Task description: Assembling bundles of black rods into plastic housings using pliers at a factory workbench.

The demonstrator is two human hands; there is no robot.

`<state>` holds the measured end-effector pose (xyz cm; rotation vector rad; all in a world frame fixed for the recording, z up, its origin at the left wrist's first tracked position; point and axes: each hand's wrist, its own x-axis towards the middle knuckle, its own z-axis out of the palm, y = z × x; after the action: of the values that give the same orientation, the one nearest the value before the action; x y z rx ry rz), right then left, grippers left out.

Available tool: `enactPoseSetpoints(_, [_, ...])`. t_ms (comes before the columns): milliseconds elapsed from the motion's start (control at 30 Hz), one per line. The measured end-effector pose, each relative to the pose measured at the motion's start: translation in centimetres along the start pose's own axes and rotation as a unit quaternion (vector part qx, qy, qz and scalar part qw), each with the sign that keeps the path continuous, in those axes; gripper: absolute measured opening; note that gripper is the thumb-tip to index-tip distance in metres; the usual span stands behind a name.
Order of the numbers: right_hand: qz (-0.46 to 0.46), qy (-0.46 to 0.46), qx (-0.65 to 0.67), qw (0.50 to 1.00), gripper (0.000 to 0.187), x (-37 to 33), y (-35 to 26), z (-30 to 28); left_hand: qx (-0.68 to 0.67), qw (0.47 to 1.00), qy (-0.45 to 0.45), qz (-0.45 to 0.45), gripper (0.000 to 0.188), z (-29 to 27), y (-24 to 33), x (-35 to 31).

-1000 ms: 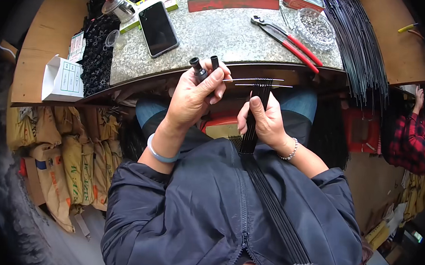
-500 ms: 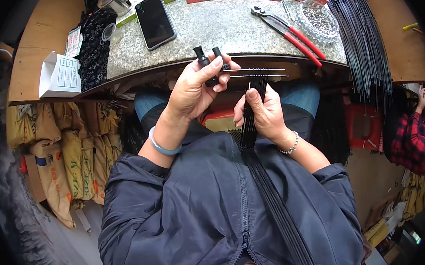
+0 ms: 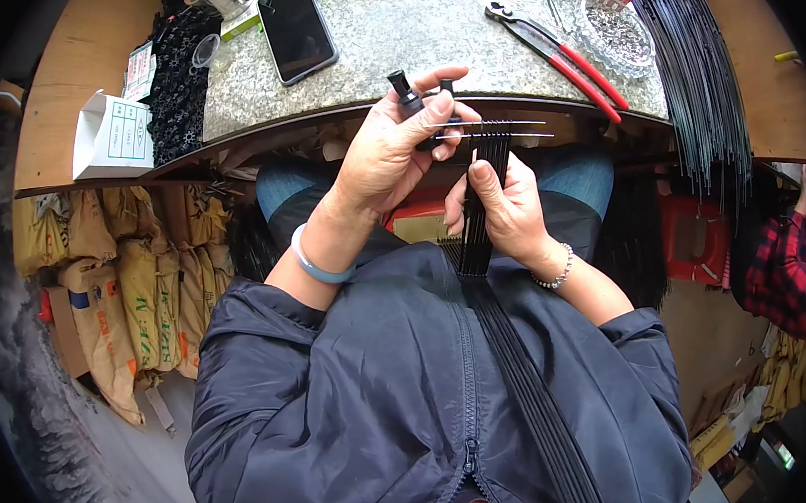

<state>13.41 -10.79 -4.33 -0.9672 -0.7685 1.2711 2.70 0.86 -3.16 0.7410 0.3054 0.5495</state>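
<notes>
My left hand (image 3: 384, 149) is closed round a few small black plastic parts (image 3: 412, 101), which look like short tubes with wider ends. Two thin metal rods (image 3: 523, 134) reach from its fingertips across to a flat row of thin black ribs (image 3: 490, 150), whose top ends seem threaded on the rods. Thumb on top, my right hand (image 3: 516, 217) grips that row just below the rods. Lower down, the long black strips (image 3: 537, 406) slope over my dark jacket to the lower right. The fingers of my left hand hide part of the plastic parts.
On the stone-topped table (image 3: 390, 36) lie a phone (image 3: 297, 31), red-handled pliers (image 3: 561, 62) and a glass dish (image 3: 614, 37) of small metal pieces. Black rods (image 3: 704, 95) hang over the right edge. A white box (image 3: 113, 142) stands left, sacks (image 3: 129, 298) below; another person's checked sleeve (image 3: 785, 269) shows right.
My left hand has moved slightly right, toward the row of ribs, and the black plastic parts have turned in its fingers. The right hand keeps its grip on the ribs.
</notes>
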Motion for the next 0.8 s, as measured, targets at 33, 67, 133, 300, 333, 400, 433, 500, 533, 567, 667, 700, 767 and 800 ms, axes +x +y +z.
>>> enactPoseSetpoints(33, [0.000,0.001,0.001,1.000,0.033,-0.04,0.10,-0.11,0.000,1.000,0.000,-0.002,0.037,0.01,-0.05,0.00])
enactPoseSetpoints(67, [0.002,-0.005,-0.005,1.000,0.034,-0.08,0.25,-0.31,0.003,1.000,0.023,-0.010,0.033,0.02,-0.09,0.01])
enactPoseSetpoints(133, [0.004,-0.010,-0.011,1.000,0.035,-0.07,0.32,-0.38,0.000,0.999,0.045,-0.015,0.025,0.31,-0.02,0.09])
enactPoseSetpoints(300, [-0.004,-0.005,-0.008,1.000,0.036,0.03,0.33,-0.30,0.026,0.999,0.035,-0.017,0.027,0.14,-0.16,0.06])
enactPoseSetpoints(333, [-0.004,-0.003,-0.008,1.000,0.036,0.08,0.34,-0.28,0.042,0.998,0.035,-0.012,0.028,0.13,-0.18,0.07])
enactPoseSetpoints(400, [0.000,-0.009,-0.002,1.000,0.036,0.17,0.26,-0.20,0.050,0.998,0.041,-0.012,0.028,0.36,-0.16,0.01])
enactPoseSetpoints(433, [0.000,-0.009,-0.001,1.000,0.036,0.16,0.21,-0.16,0.058,0.997,0.046,-0.010,0.027,0.49,-0.18,-0.05])
enactPoseSetpoints(500, [0.005,-0.008,0.005,1.000,0.036,0.17,0.18,-0.12,0.057,0.998,0.041,-0.007,0.027,0.56,-0.29,-0.10])
enactPoseSetpoints(533, [0.005,-0.007,0.005,1.000,0.036,0.21,0.24,-0.16,0.055,0.998,0.036,-0.002,0.026,0.55,-0.35,-0.10])
enactPoseSetpoints(567, [0.007,-0.007,0.009,1.000,0.036,0.25,0.32,-0.21,0.055,0.998,0.036,-0.003,0.026,0.54,-0.39,-0.12])
enactPoseSetpoints(667, [0.007,-0.010,0.009,1.000,0.035,0.22,0.27,-0.31,0.066,0.997,0.032,0.007,0.028,0.64,-0.36,-0.20])
enactPoseSetpoints(700, [0.007,-0.013,0.005,1.000,0.035,0.21,0.26,-0.32,0.064,0.998,0.026,0.010,0.029,0.58,-0.38,-0.22])
enactPoseSetpoints(767, [0.012,-0.014,0.010,1.000,0.036,0.29,0.32,-0.40,0.063,0.998,0.020,0.013,0.030,0.39,-0.47,-0.29])
enactPoseSetpoints(800, [0.017,-0.015,0.014,1.000,0.036,0.29,0.35,-0.44,0.074,0.997,0.011,0.017,0.033,0.25,-0.56,-0.35])
